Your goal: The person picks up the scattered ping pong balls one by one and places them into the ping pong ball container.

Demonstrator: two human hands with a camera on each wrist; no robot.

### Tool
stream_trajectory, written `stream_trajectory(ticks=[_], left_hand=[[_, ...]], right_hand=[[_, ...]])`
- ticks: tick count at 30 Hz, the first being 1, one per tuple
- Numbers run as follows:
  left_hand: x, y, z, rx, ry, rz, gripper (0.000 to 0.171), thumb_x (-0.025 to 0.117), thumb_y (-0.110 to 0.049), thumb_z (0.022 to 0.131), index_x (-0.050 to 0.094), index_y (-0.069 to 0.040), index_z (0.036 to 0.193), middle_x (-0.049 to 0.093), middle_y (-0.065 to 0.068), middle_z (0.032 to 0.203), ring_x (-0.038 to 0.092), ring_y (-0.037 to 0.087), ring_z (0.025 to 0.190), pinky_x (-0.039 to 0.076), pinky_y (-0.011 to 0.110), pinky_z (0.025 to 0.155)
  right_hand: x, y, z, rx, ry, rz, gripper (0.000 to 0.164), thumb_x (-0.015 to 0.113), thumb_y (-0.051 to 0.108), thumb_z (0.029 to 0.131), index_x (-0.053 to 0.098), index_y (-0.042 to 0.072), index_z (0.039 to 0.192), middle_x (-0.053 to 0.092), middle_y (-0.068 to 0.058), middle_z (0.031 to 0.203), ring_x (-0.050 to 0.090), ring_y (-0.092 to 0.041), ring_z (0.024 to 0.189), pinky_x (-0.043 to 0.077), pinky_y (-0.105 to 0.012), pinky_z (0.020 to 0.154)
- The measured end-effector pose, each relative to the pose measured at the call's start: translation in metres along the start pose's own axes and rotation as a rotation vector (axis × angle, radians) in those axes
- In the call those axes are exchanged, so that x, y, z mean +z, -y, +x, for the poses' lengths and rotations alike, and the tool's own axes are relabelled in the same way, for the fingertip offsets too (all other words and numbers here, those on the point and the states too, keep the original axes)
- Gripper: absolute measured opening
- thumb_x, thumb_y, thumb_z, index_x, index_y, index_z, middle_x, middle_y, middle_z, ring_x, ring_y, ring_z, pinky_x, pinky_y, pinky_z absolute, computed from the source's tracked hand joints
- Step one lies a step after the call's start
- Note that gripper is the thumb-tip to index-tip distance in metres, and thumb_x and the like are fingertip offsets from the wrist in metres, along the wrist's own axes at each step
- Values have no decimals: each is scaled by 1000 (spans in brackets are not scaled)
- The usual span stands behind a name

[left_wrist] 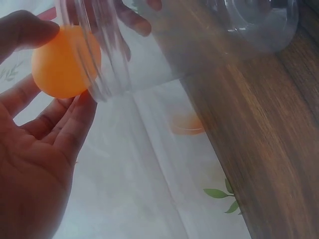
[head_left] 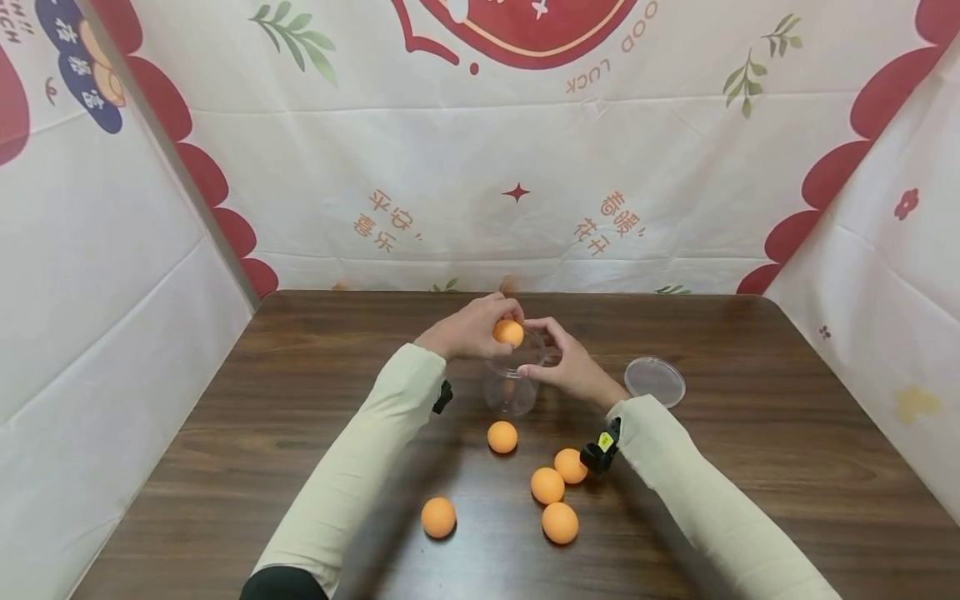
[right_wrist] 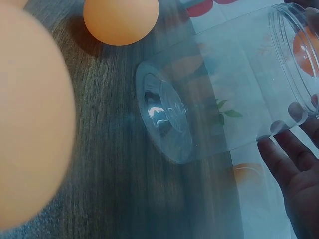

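My left hand (head_left: 480, 327) pinches an orange ping-pong ball (head_left: 508, 334) between thumb and fingers at the mouth of a clear plastic jar (head_left: 510, 392). In the left wrist view the ball (left_wrist: 62, 62) is right beside the jar's threaded rim (left_wrist: 99, 55). The jar stands upright on the table, and no ball shows on its bottom (right_wrist: 164, 112) in the right wrist view. With thumb and fingers around the jar near its rim, my right hand (head_left: 566, 364) holds it from the right side.
Several more orange balls lie on the brown wooden table (head_left: 337, 400): one (head_left: 502, 437) just in front of the jar, one (head_left: 438, 517) nearer and left, others (head_left: 547, 485) grouped near the right wrist. A clear round lid (head_left: 655, 381) lies right of the right hand. Printed cloth (head_left: 465, 150) hangs behind.
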State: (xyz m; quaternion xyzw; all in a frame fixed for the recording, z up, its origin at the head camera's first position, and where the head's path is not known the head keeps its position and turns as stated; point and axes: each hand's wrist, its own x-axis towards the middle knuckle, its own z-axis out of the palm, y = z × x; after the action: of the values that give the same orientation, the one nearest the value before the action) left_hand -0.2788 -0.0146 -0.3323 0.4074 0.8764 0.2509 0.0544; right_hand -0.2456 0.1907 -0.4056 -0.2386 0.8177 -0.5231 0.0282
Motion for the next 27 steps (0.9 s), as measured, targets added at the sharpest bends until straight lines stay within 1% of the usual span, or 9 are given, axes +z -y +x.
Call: stream_trajectory(ticks=[3, 6, 11, 14, 17, 19, 24, 27], left_hand=[[1, 0, 0, -1, 5, 4, 27, 66, -9, 81, 59, -7, 107, 54, 8, 102, 50, 17, 85, 43, 22, 71], [1, -1, -1, 1, 6, 6, 28, 67, -9, 80, 60, -7, 107, 53, 8, 102, 50, 16, 84, 43, 22, 71], [1, -1, -1, 9, 14, 2, 30, 67, -10, 81, 60, -4, 109, 54, 9, 104, 51, 18, 85, 44, 23, 72], [1, -2, -2, 1, 28, 8, 31, 66, -10, 82, 59, -3, 111, 54, 10, 107, 54, 22, 92, 47, 27, 78], [1, -2, -2, -19, 38, 5, 32, 65, -10, 83, 58, -3, 113, 53, 10, 108, 55, 25, 99, 48, 33, 84], [1, -3, -2, -28, 41, 2, 31, 65, -10, 83, 58, -3, 113, 53, 10, 109, 55, 26, 101, 48, 35, 87], [1, -2, -2, -26, 37, 1, 31, 63, -11, 83, 59, -4, 113, 53, 10, 107, 54, 25, 99, 47, 35, 86], [1, -1, -2, -22, 36, 3, 30, 63, -11, 84, 59, -5, 113, 53, 10, 107, 54, 26, 100, 47, 35, 85]], right_hand=[[0, 1, -1, -3, 1, 4, 63, 73, 9, 83, 39, 9, 136, 43, -14, 142, 46, -44, 123, 48, -47, 92], [0, 0, -1, -2, 2, 1, 62, 72, 10, 84, 39, 9, 136, 43, -14, 143, 46, -44, 123, 48, -47, 93], [0, 0, -1, 5, 0, -1, 62, 72, 11, 84, 39, 9, 136, 43, -13, 143, 46, -43, 122, 47, -47, 93], [0, 0, -1, 7, -2, 1, 62, 72, 11, 84, 39, 10, 136, 42, -14, 142, 46, -42, 122, 47, -48, 92], [0, -1, -1, 6, -2, 8, 62, 72, 11, 84, 39, 11, 136, 42, -14, 142, 46, -40, 123, 48, -47, 91], [0, -1, -1, 3, 0, 13, 62, 72, 11, 84, 39, 11, 137, 42, -14, 142, 45, -40, 124, 48, -46, 91], [1, -1, -2, 4, 2, 21, 62, 72, 13, 84, 39, 13, 137, 42, -13, 142, 43, -42, 125, 47, -45, 91], [1, -1, -1, 7, 0, 17, 62, 72, 14, 84, 39, 14, 137, 42, -13, 142, 43, -42, 125, 47, -46, 90]])
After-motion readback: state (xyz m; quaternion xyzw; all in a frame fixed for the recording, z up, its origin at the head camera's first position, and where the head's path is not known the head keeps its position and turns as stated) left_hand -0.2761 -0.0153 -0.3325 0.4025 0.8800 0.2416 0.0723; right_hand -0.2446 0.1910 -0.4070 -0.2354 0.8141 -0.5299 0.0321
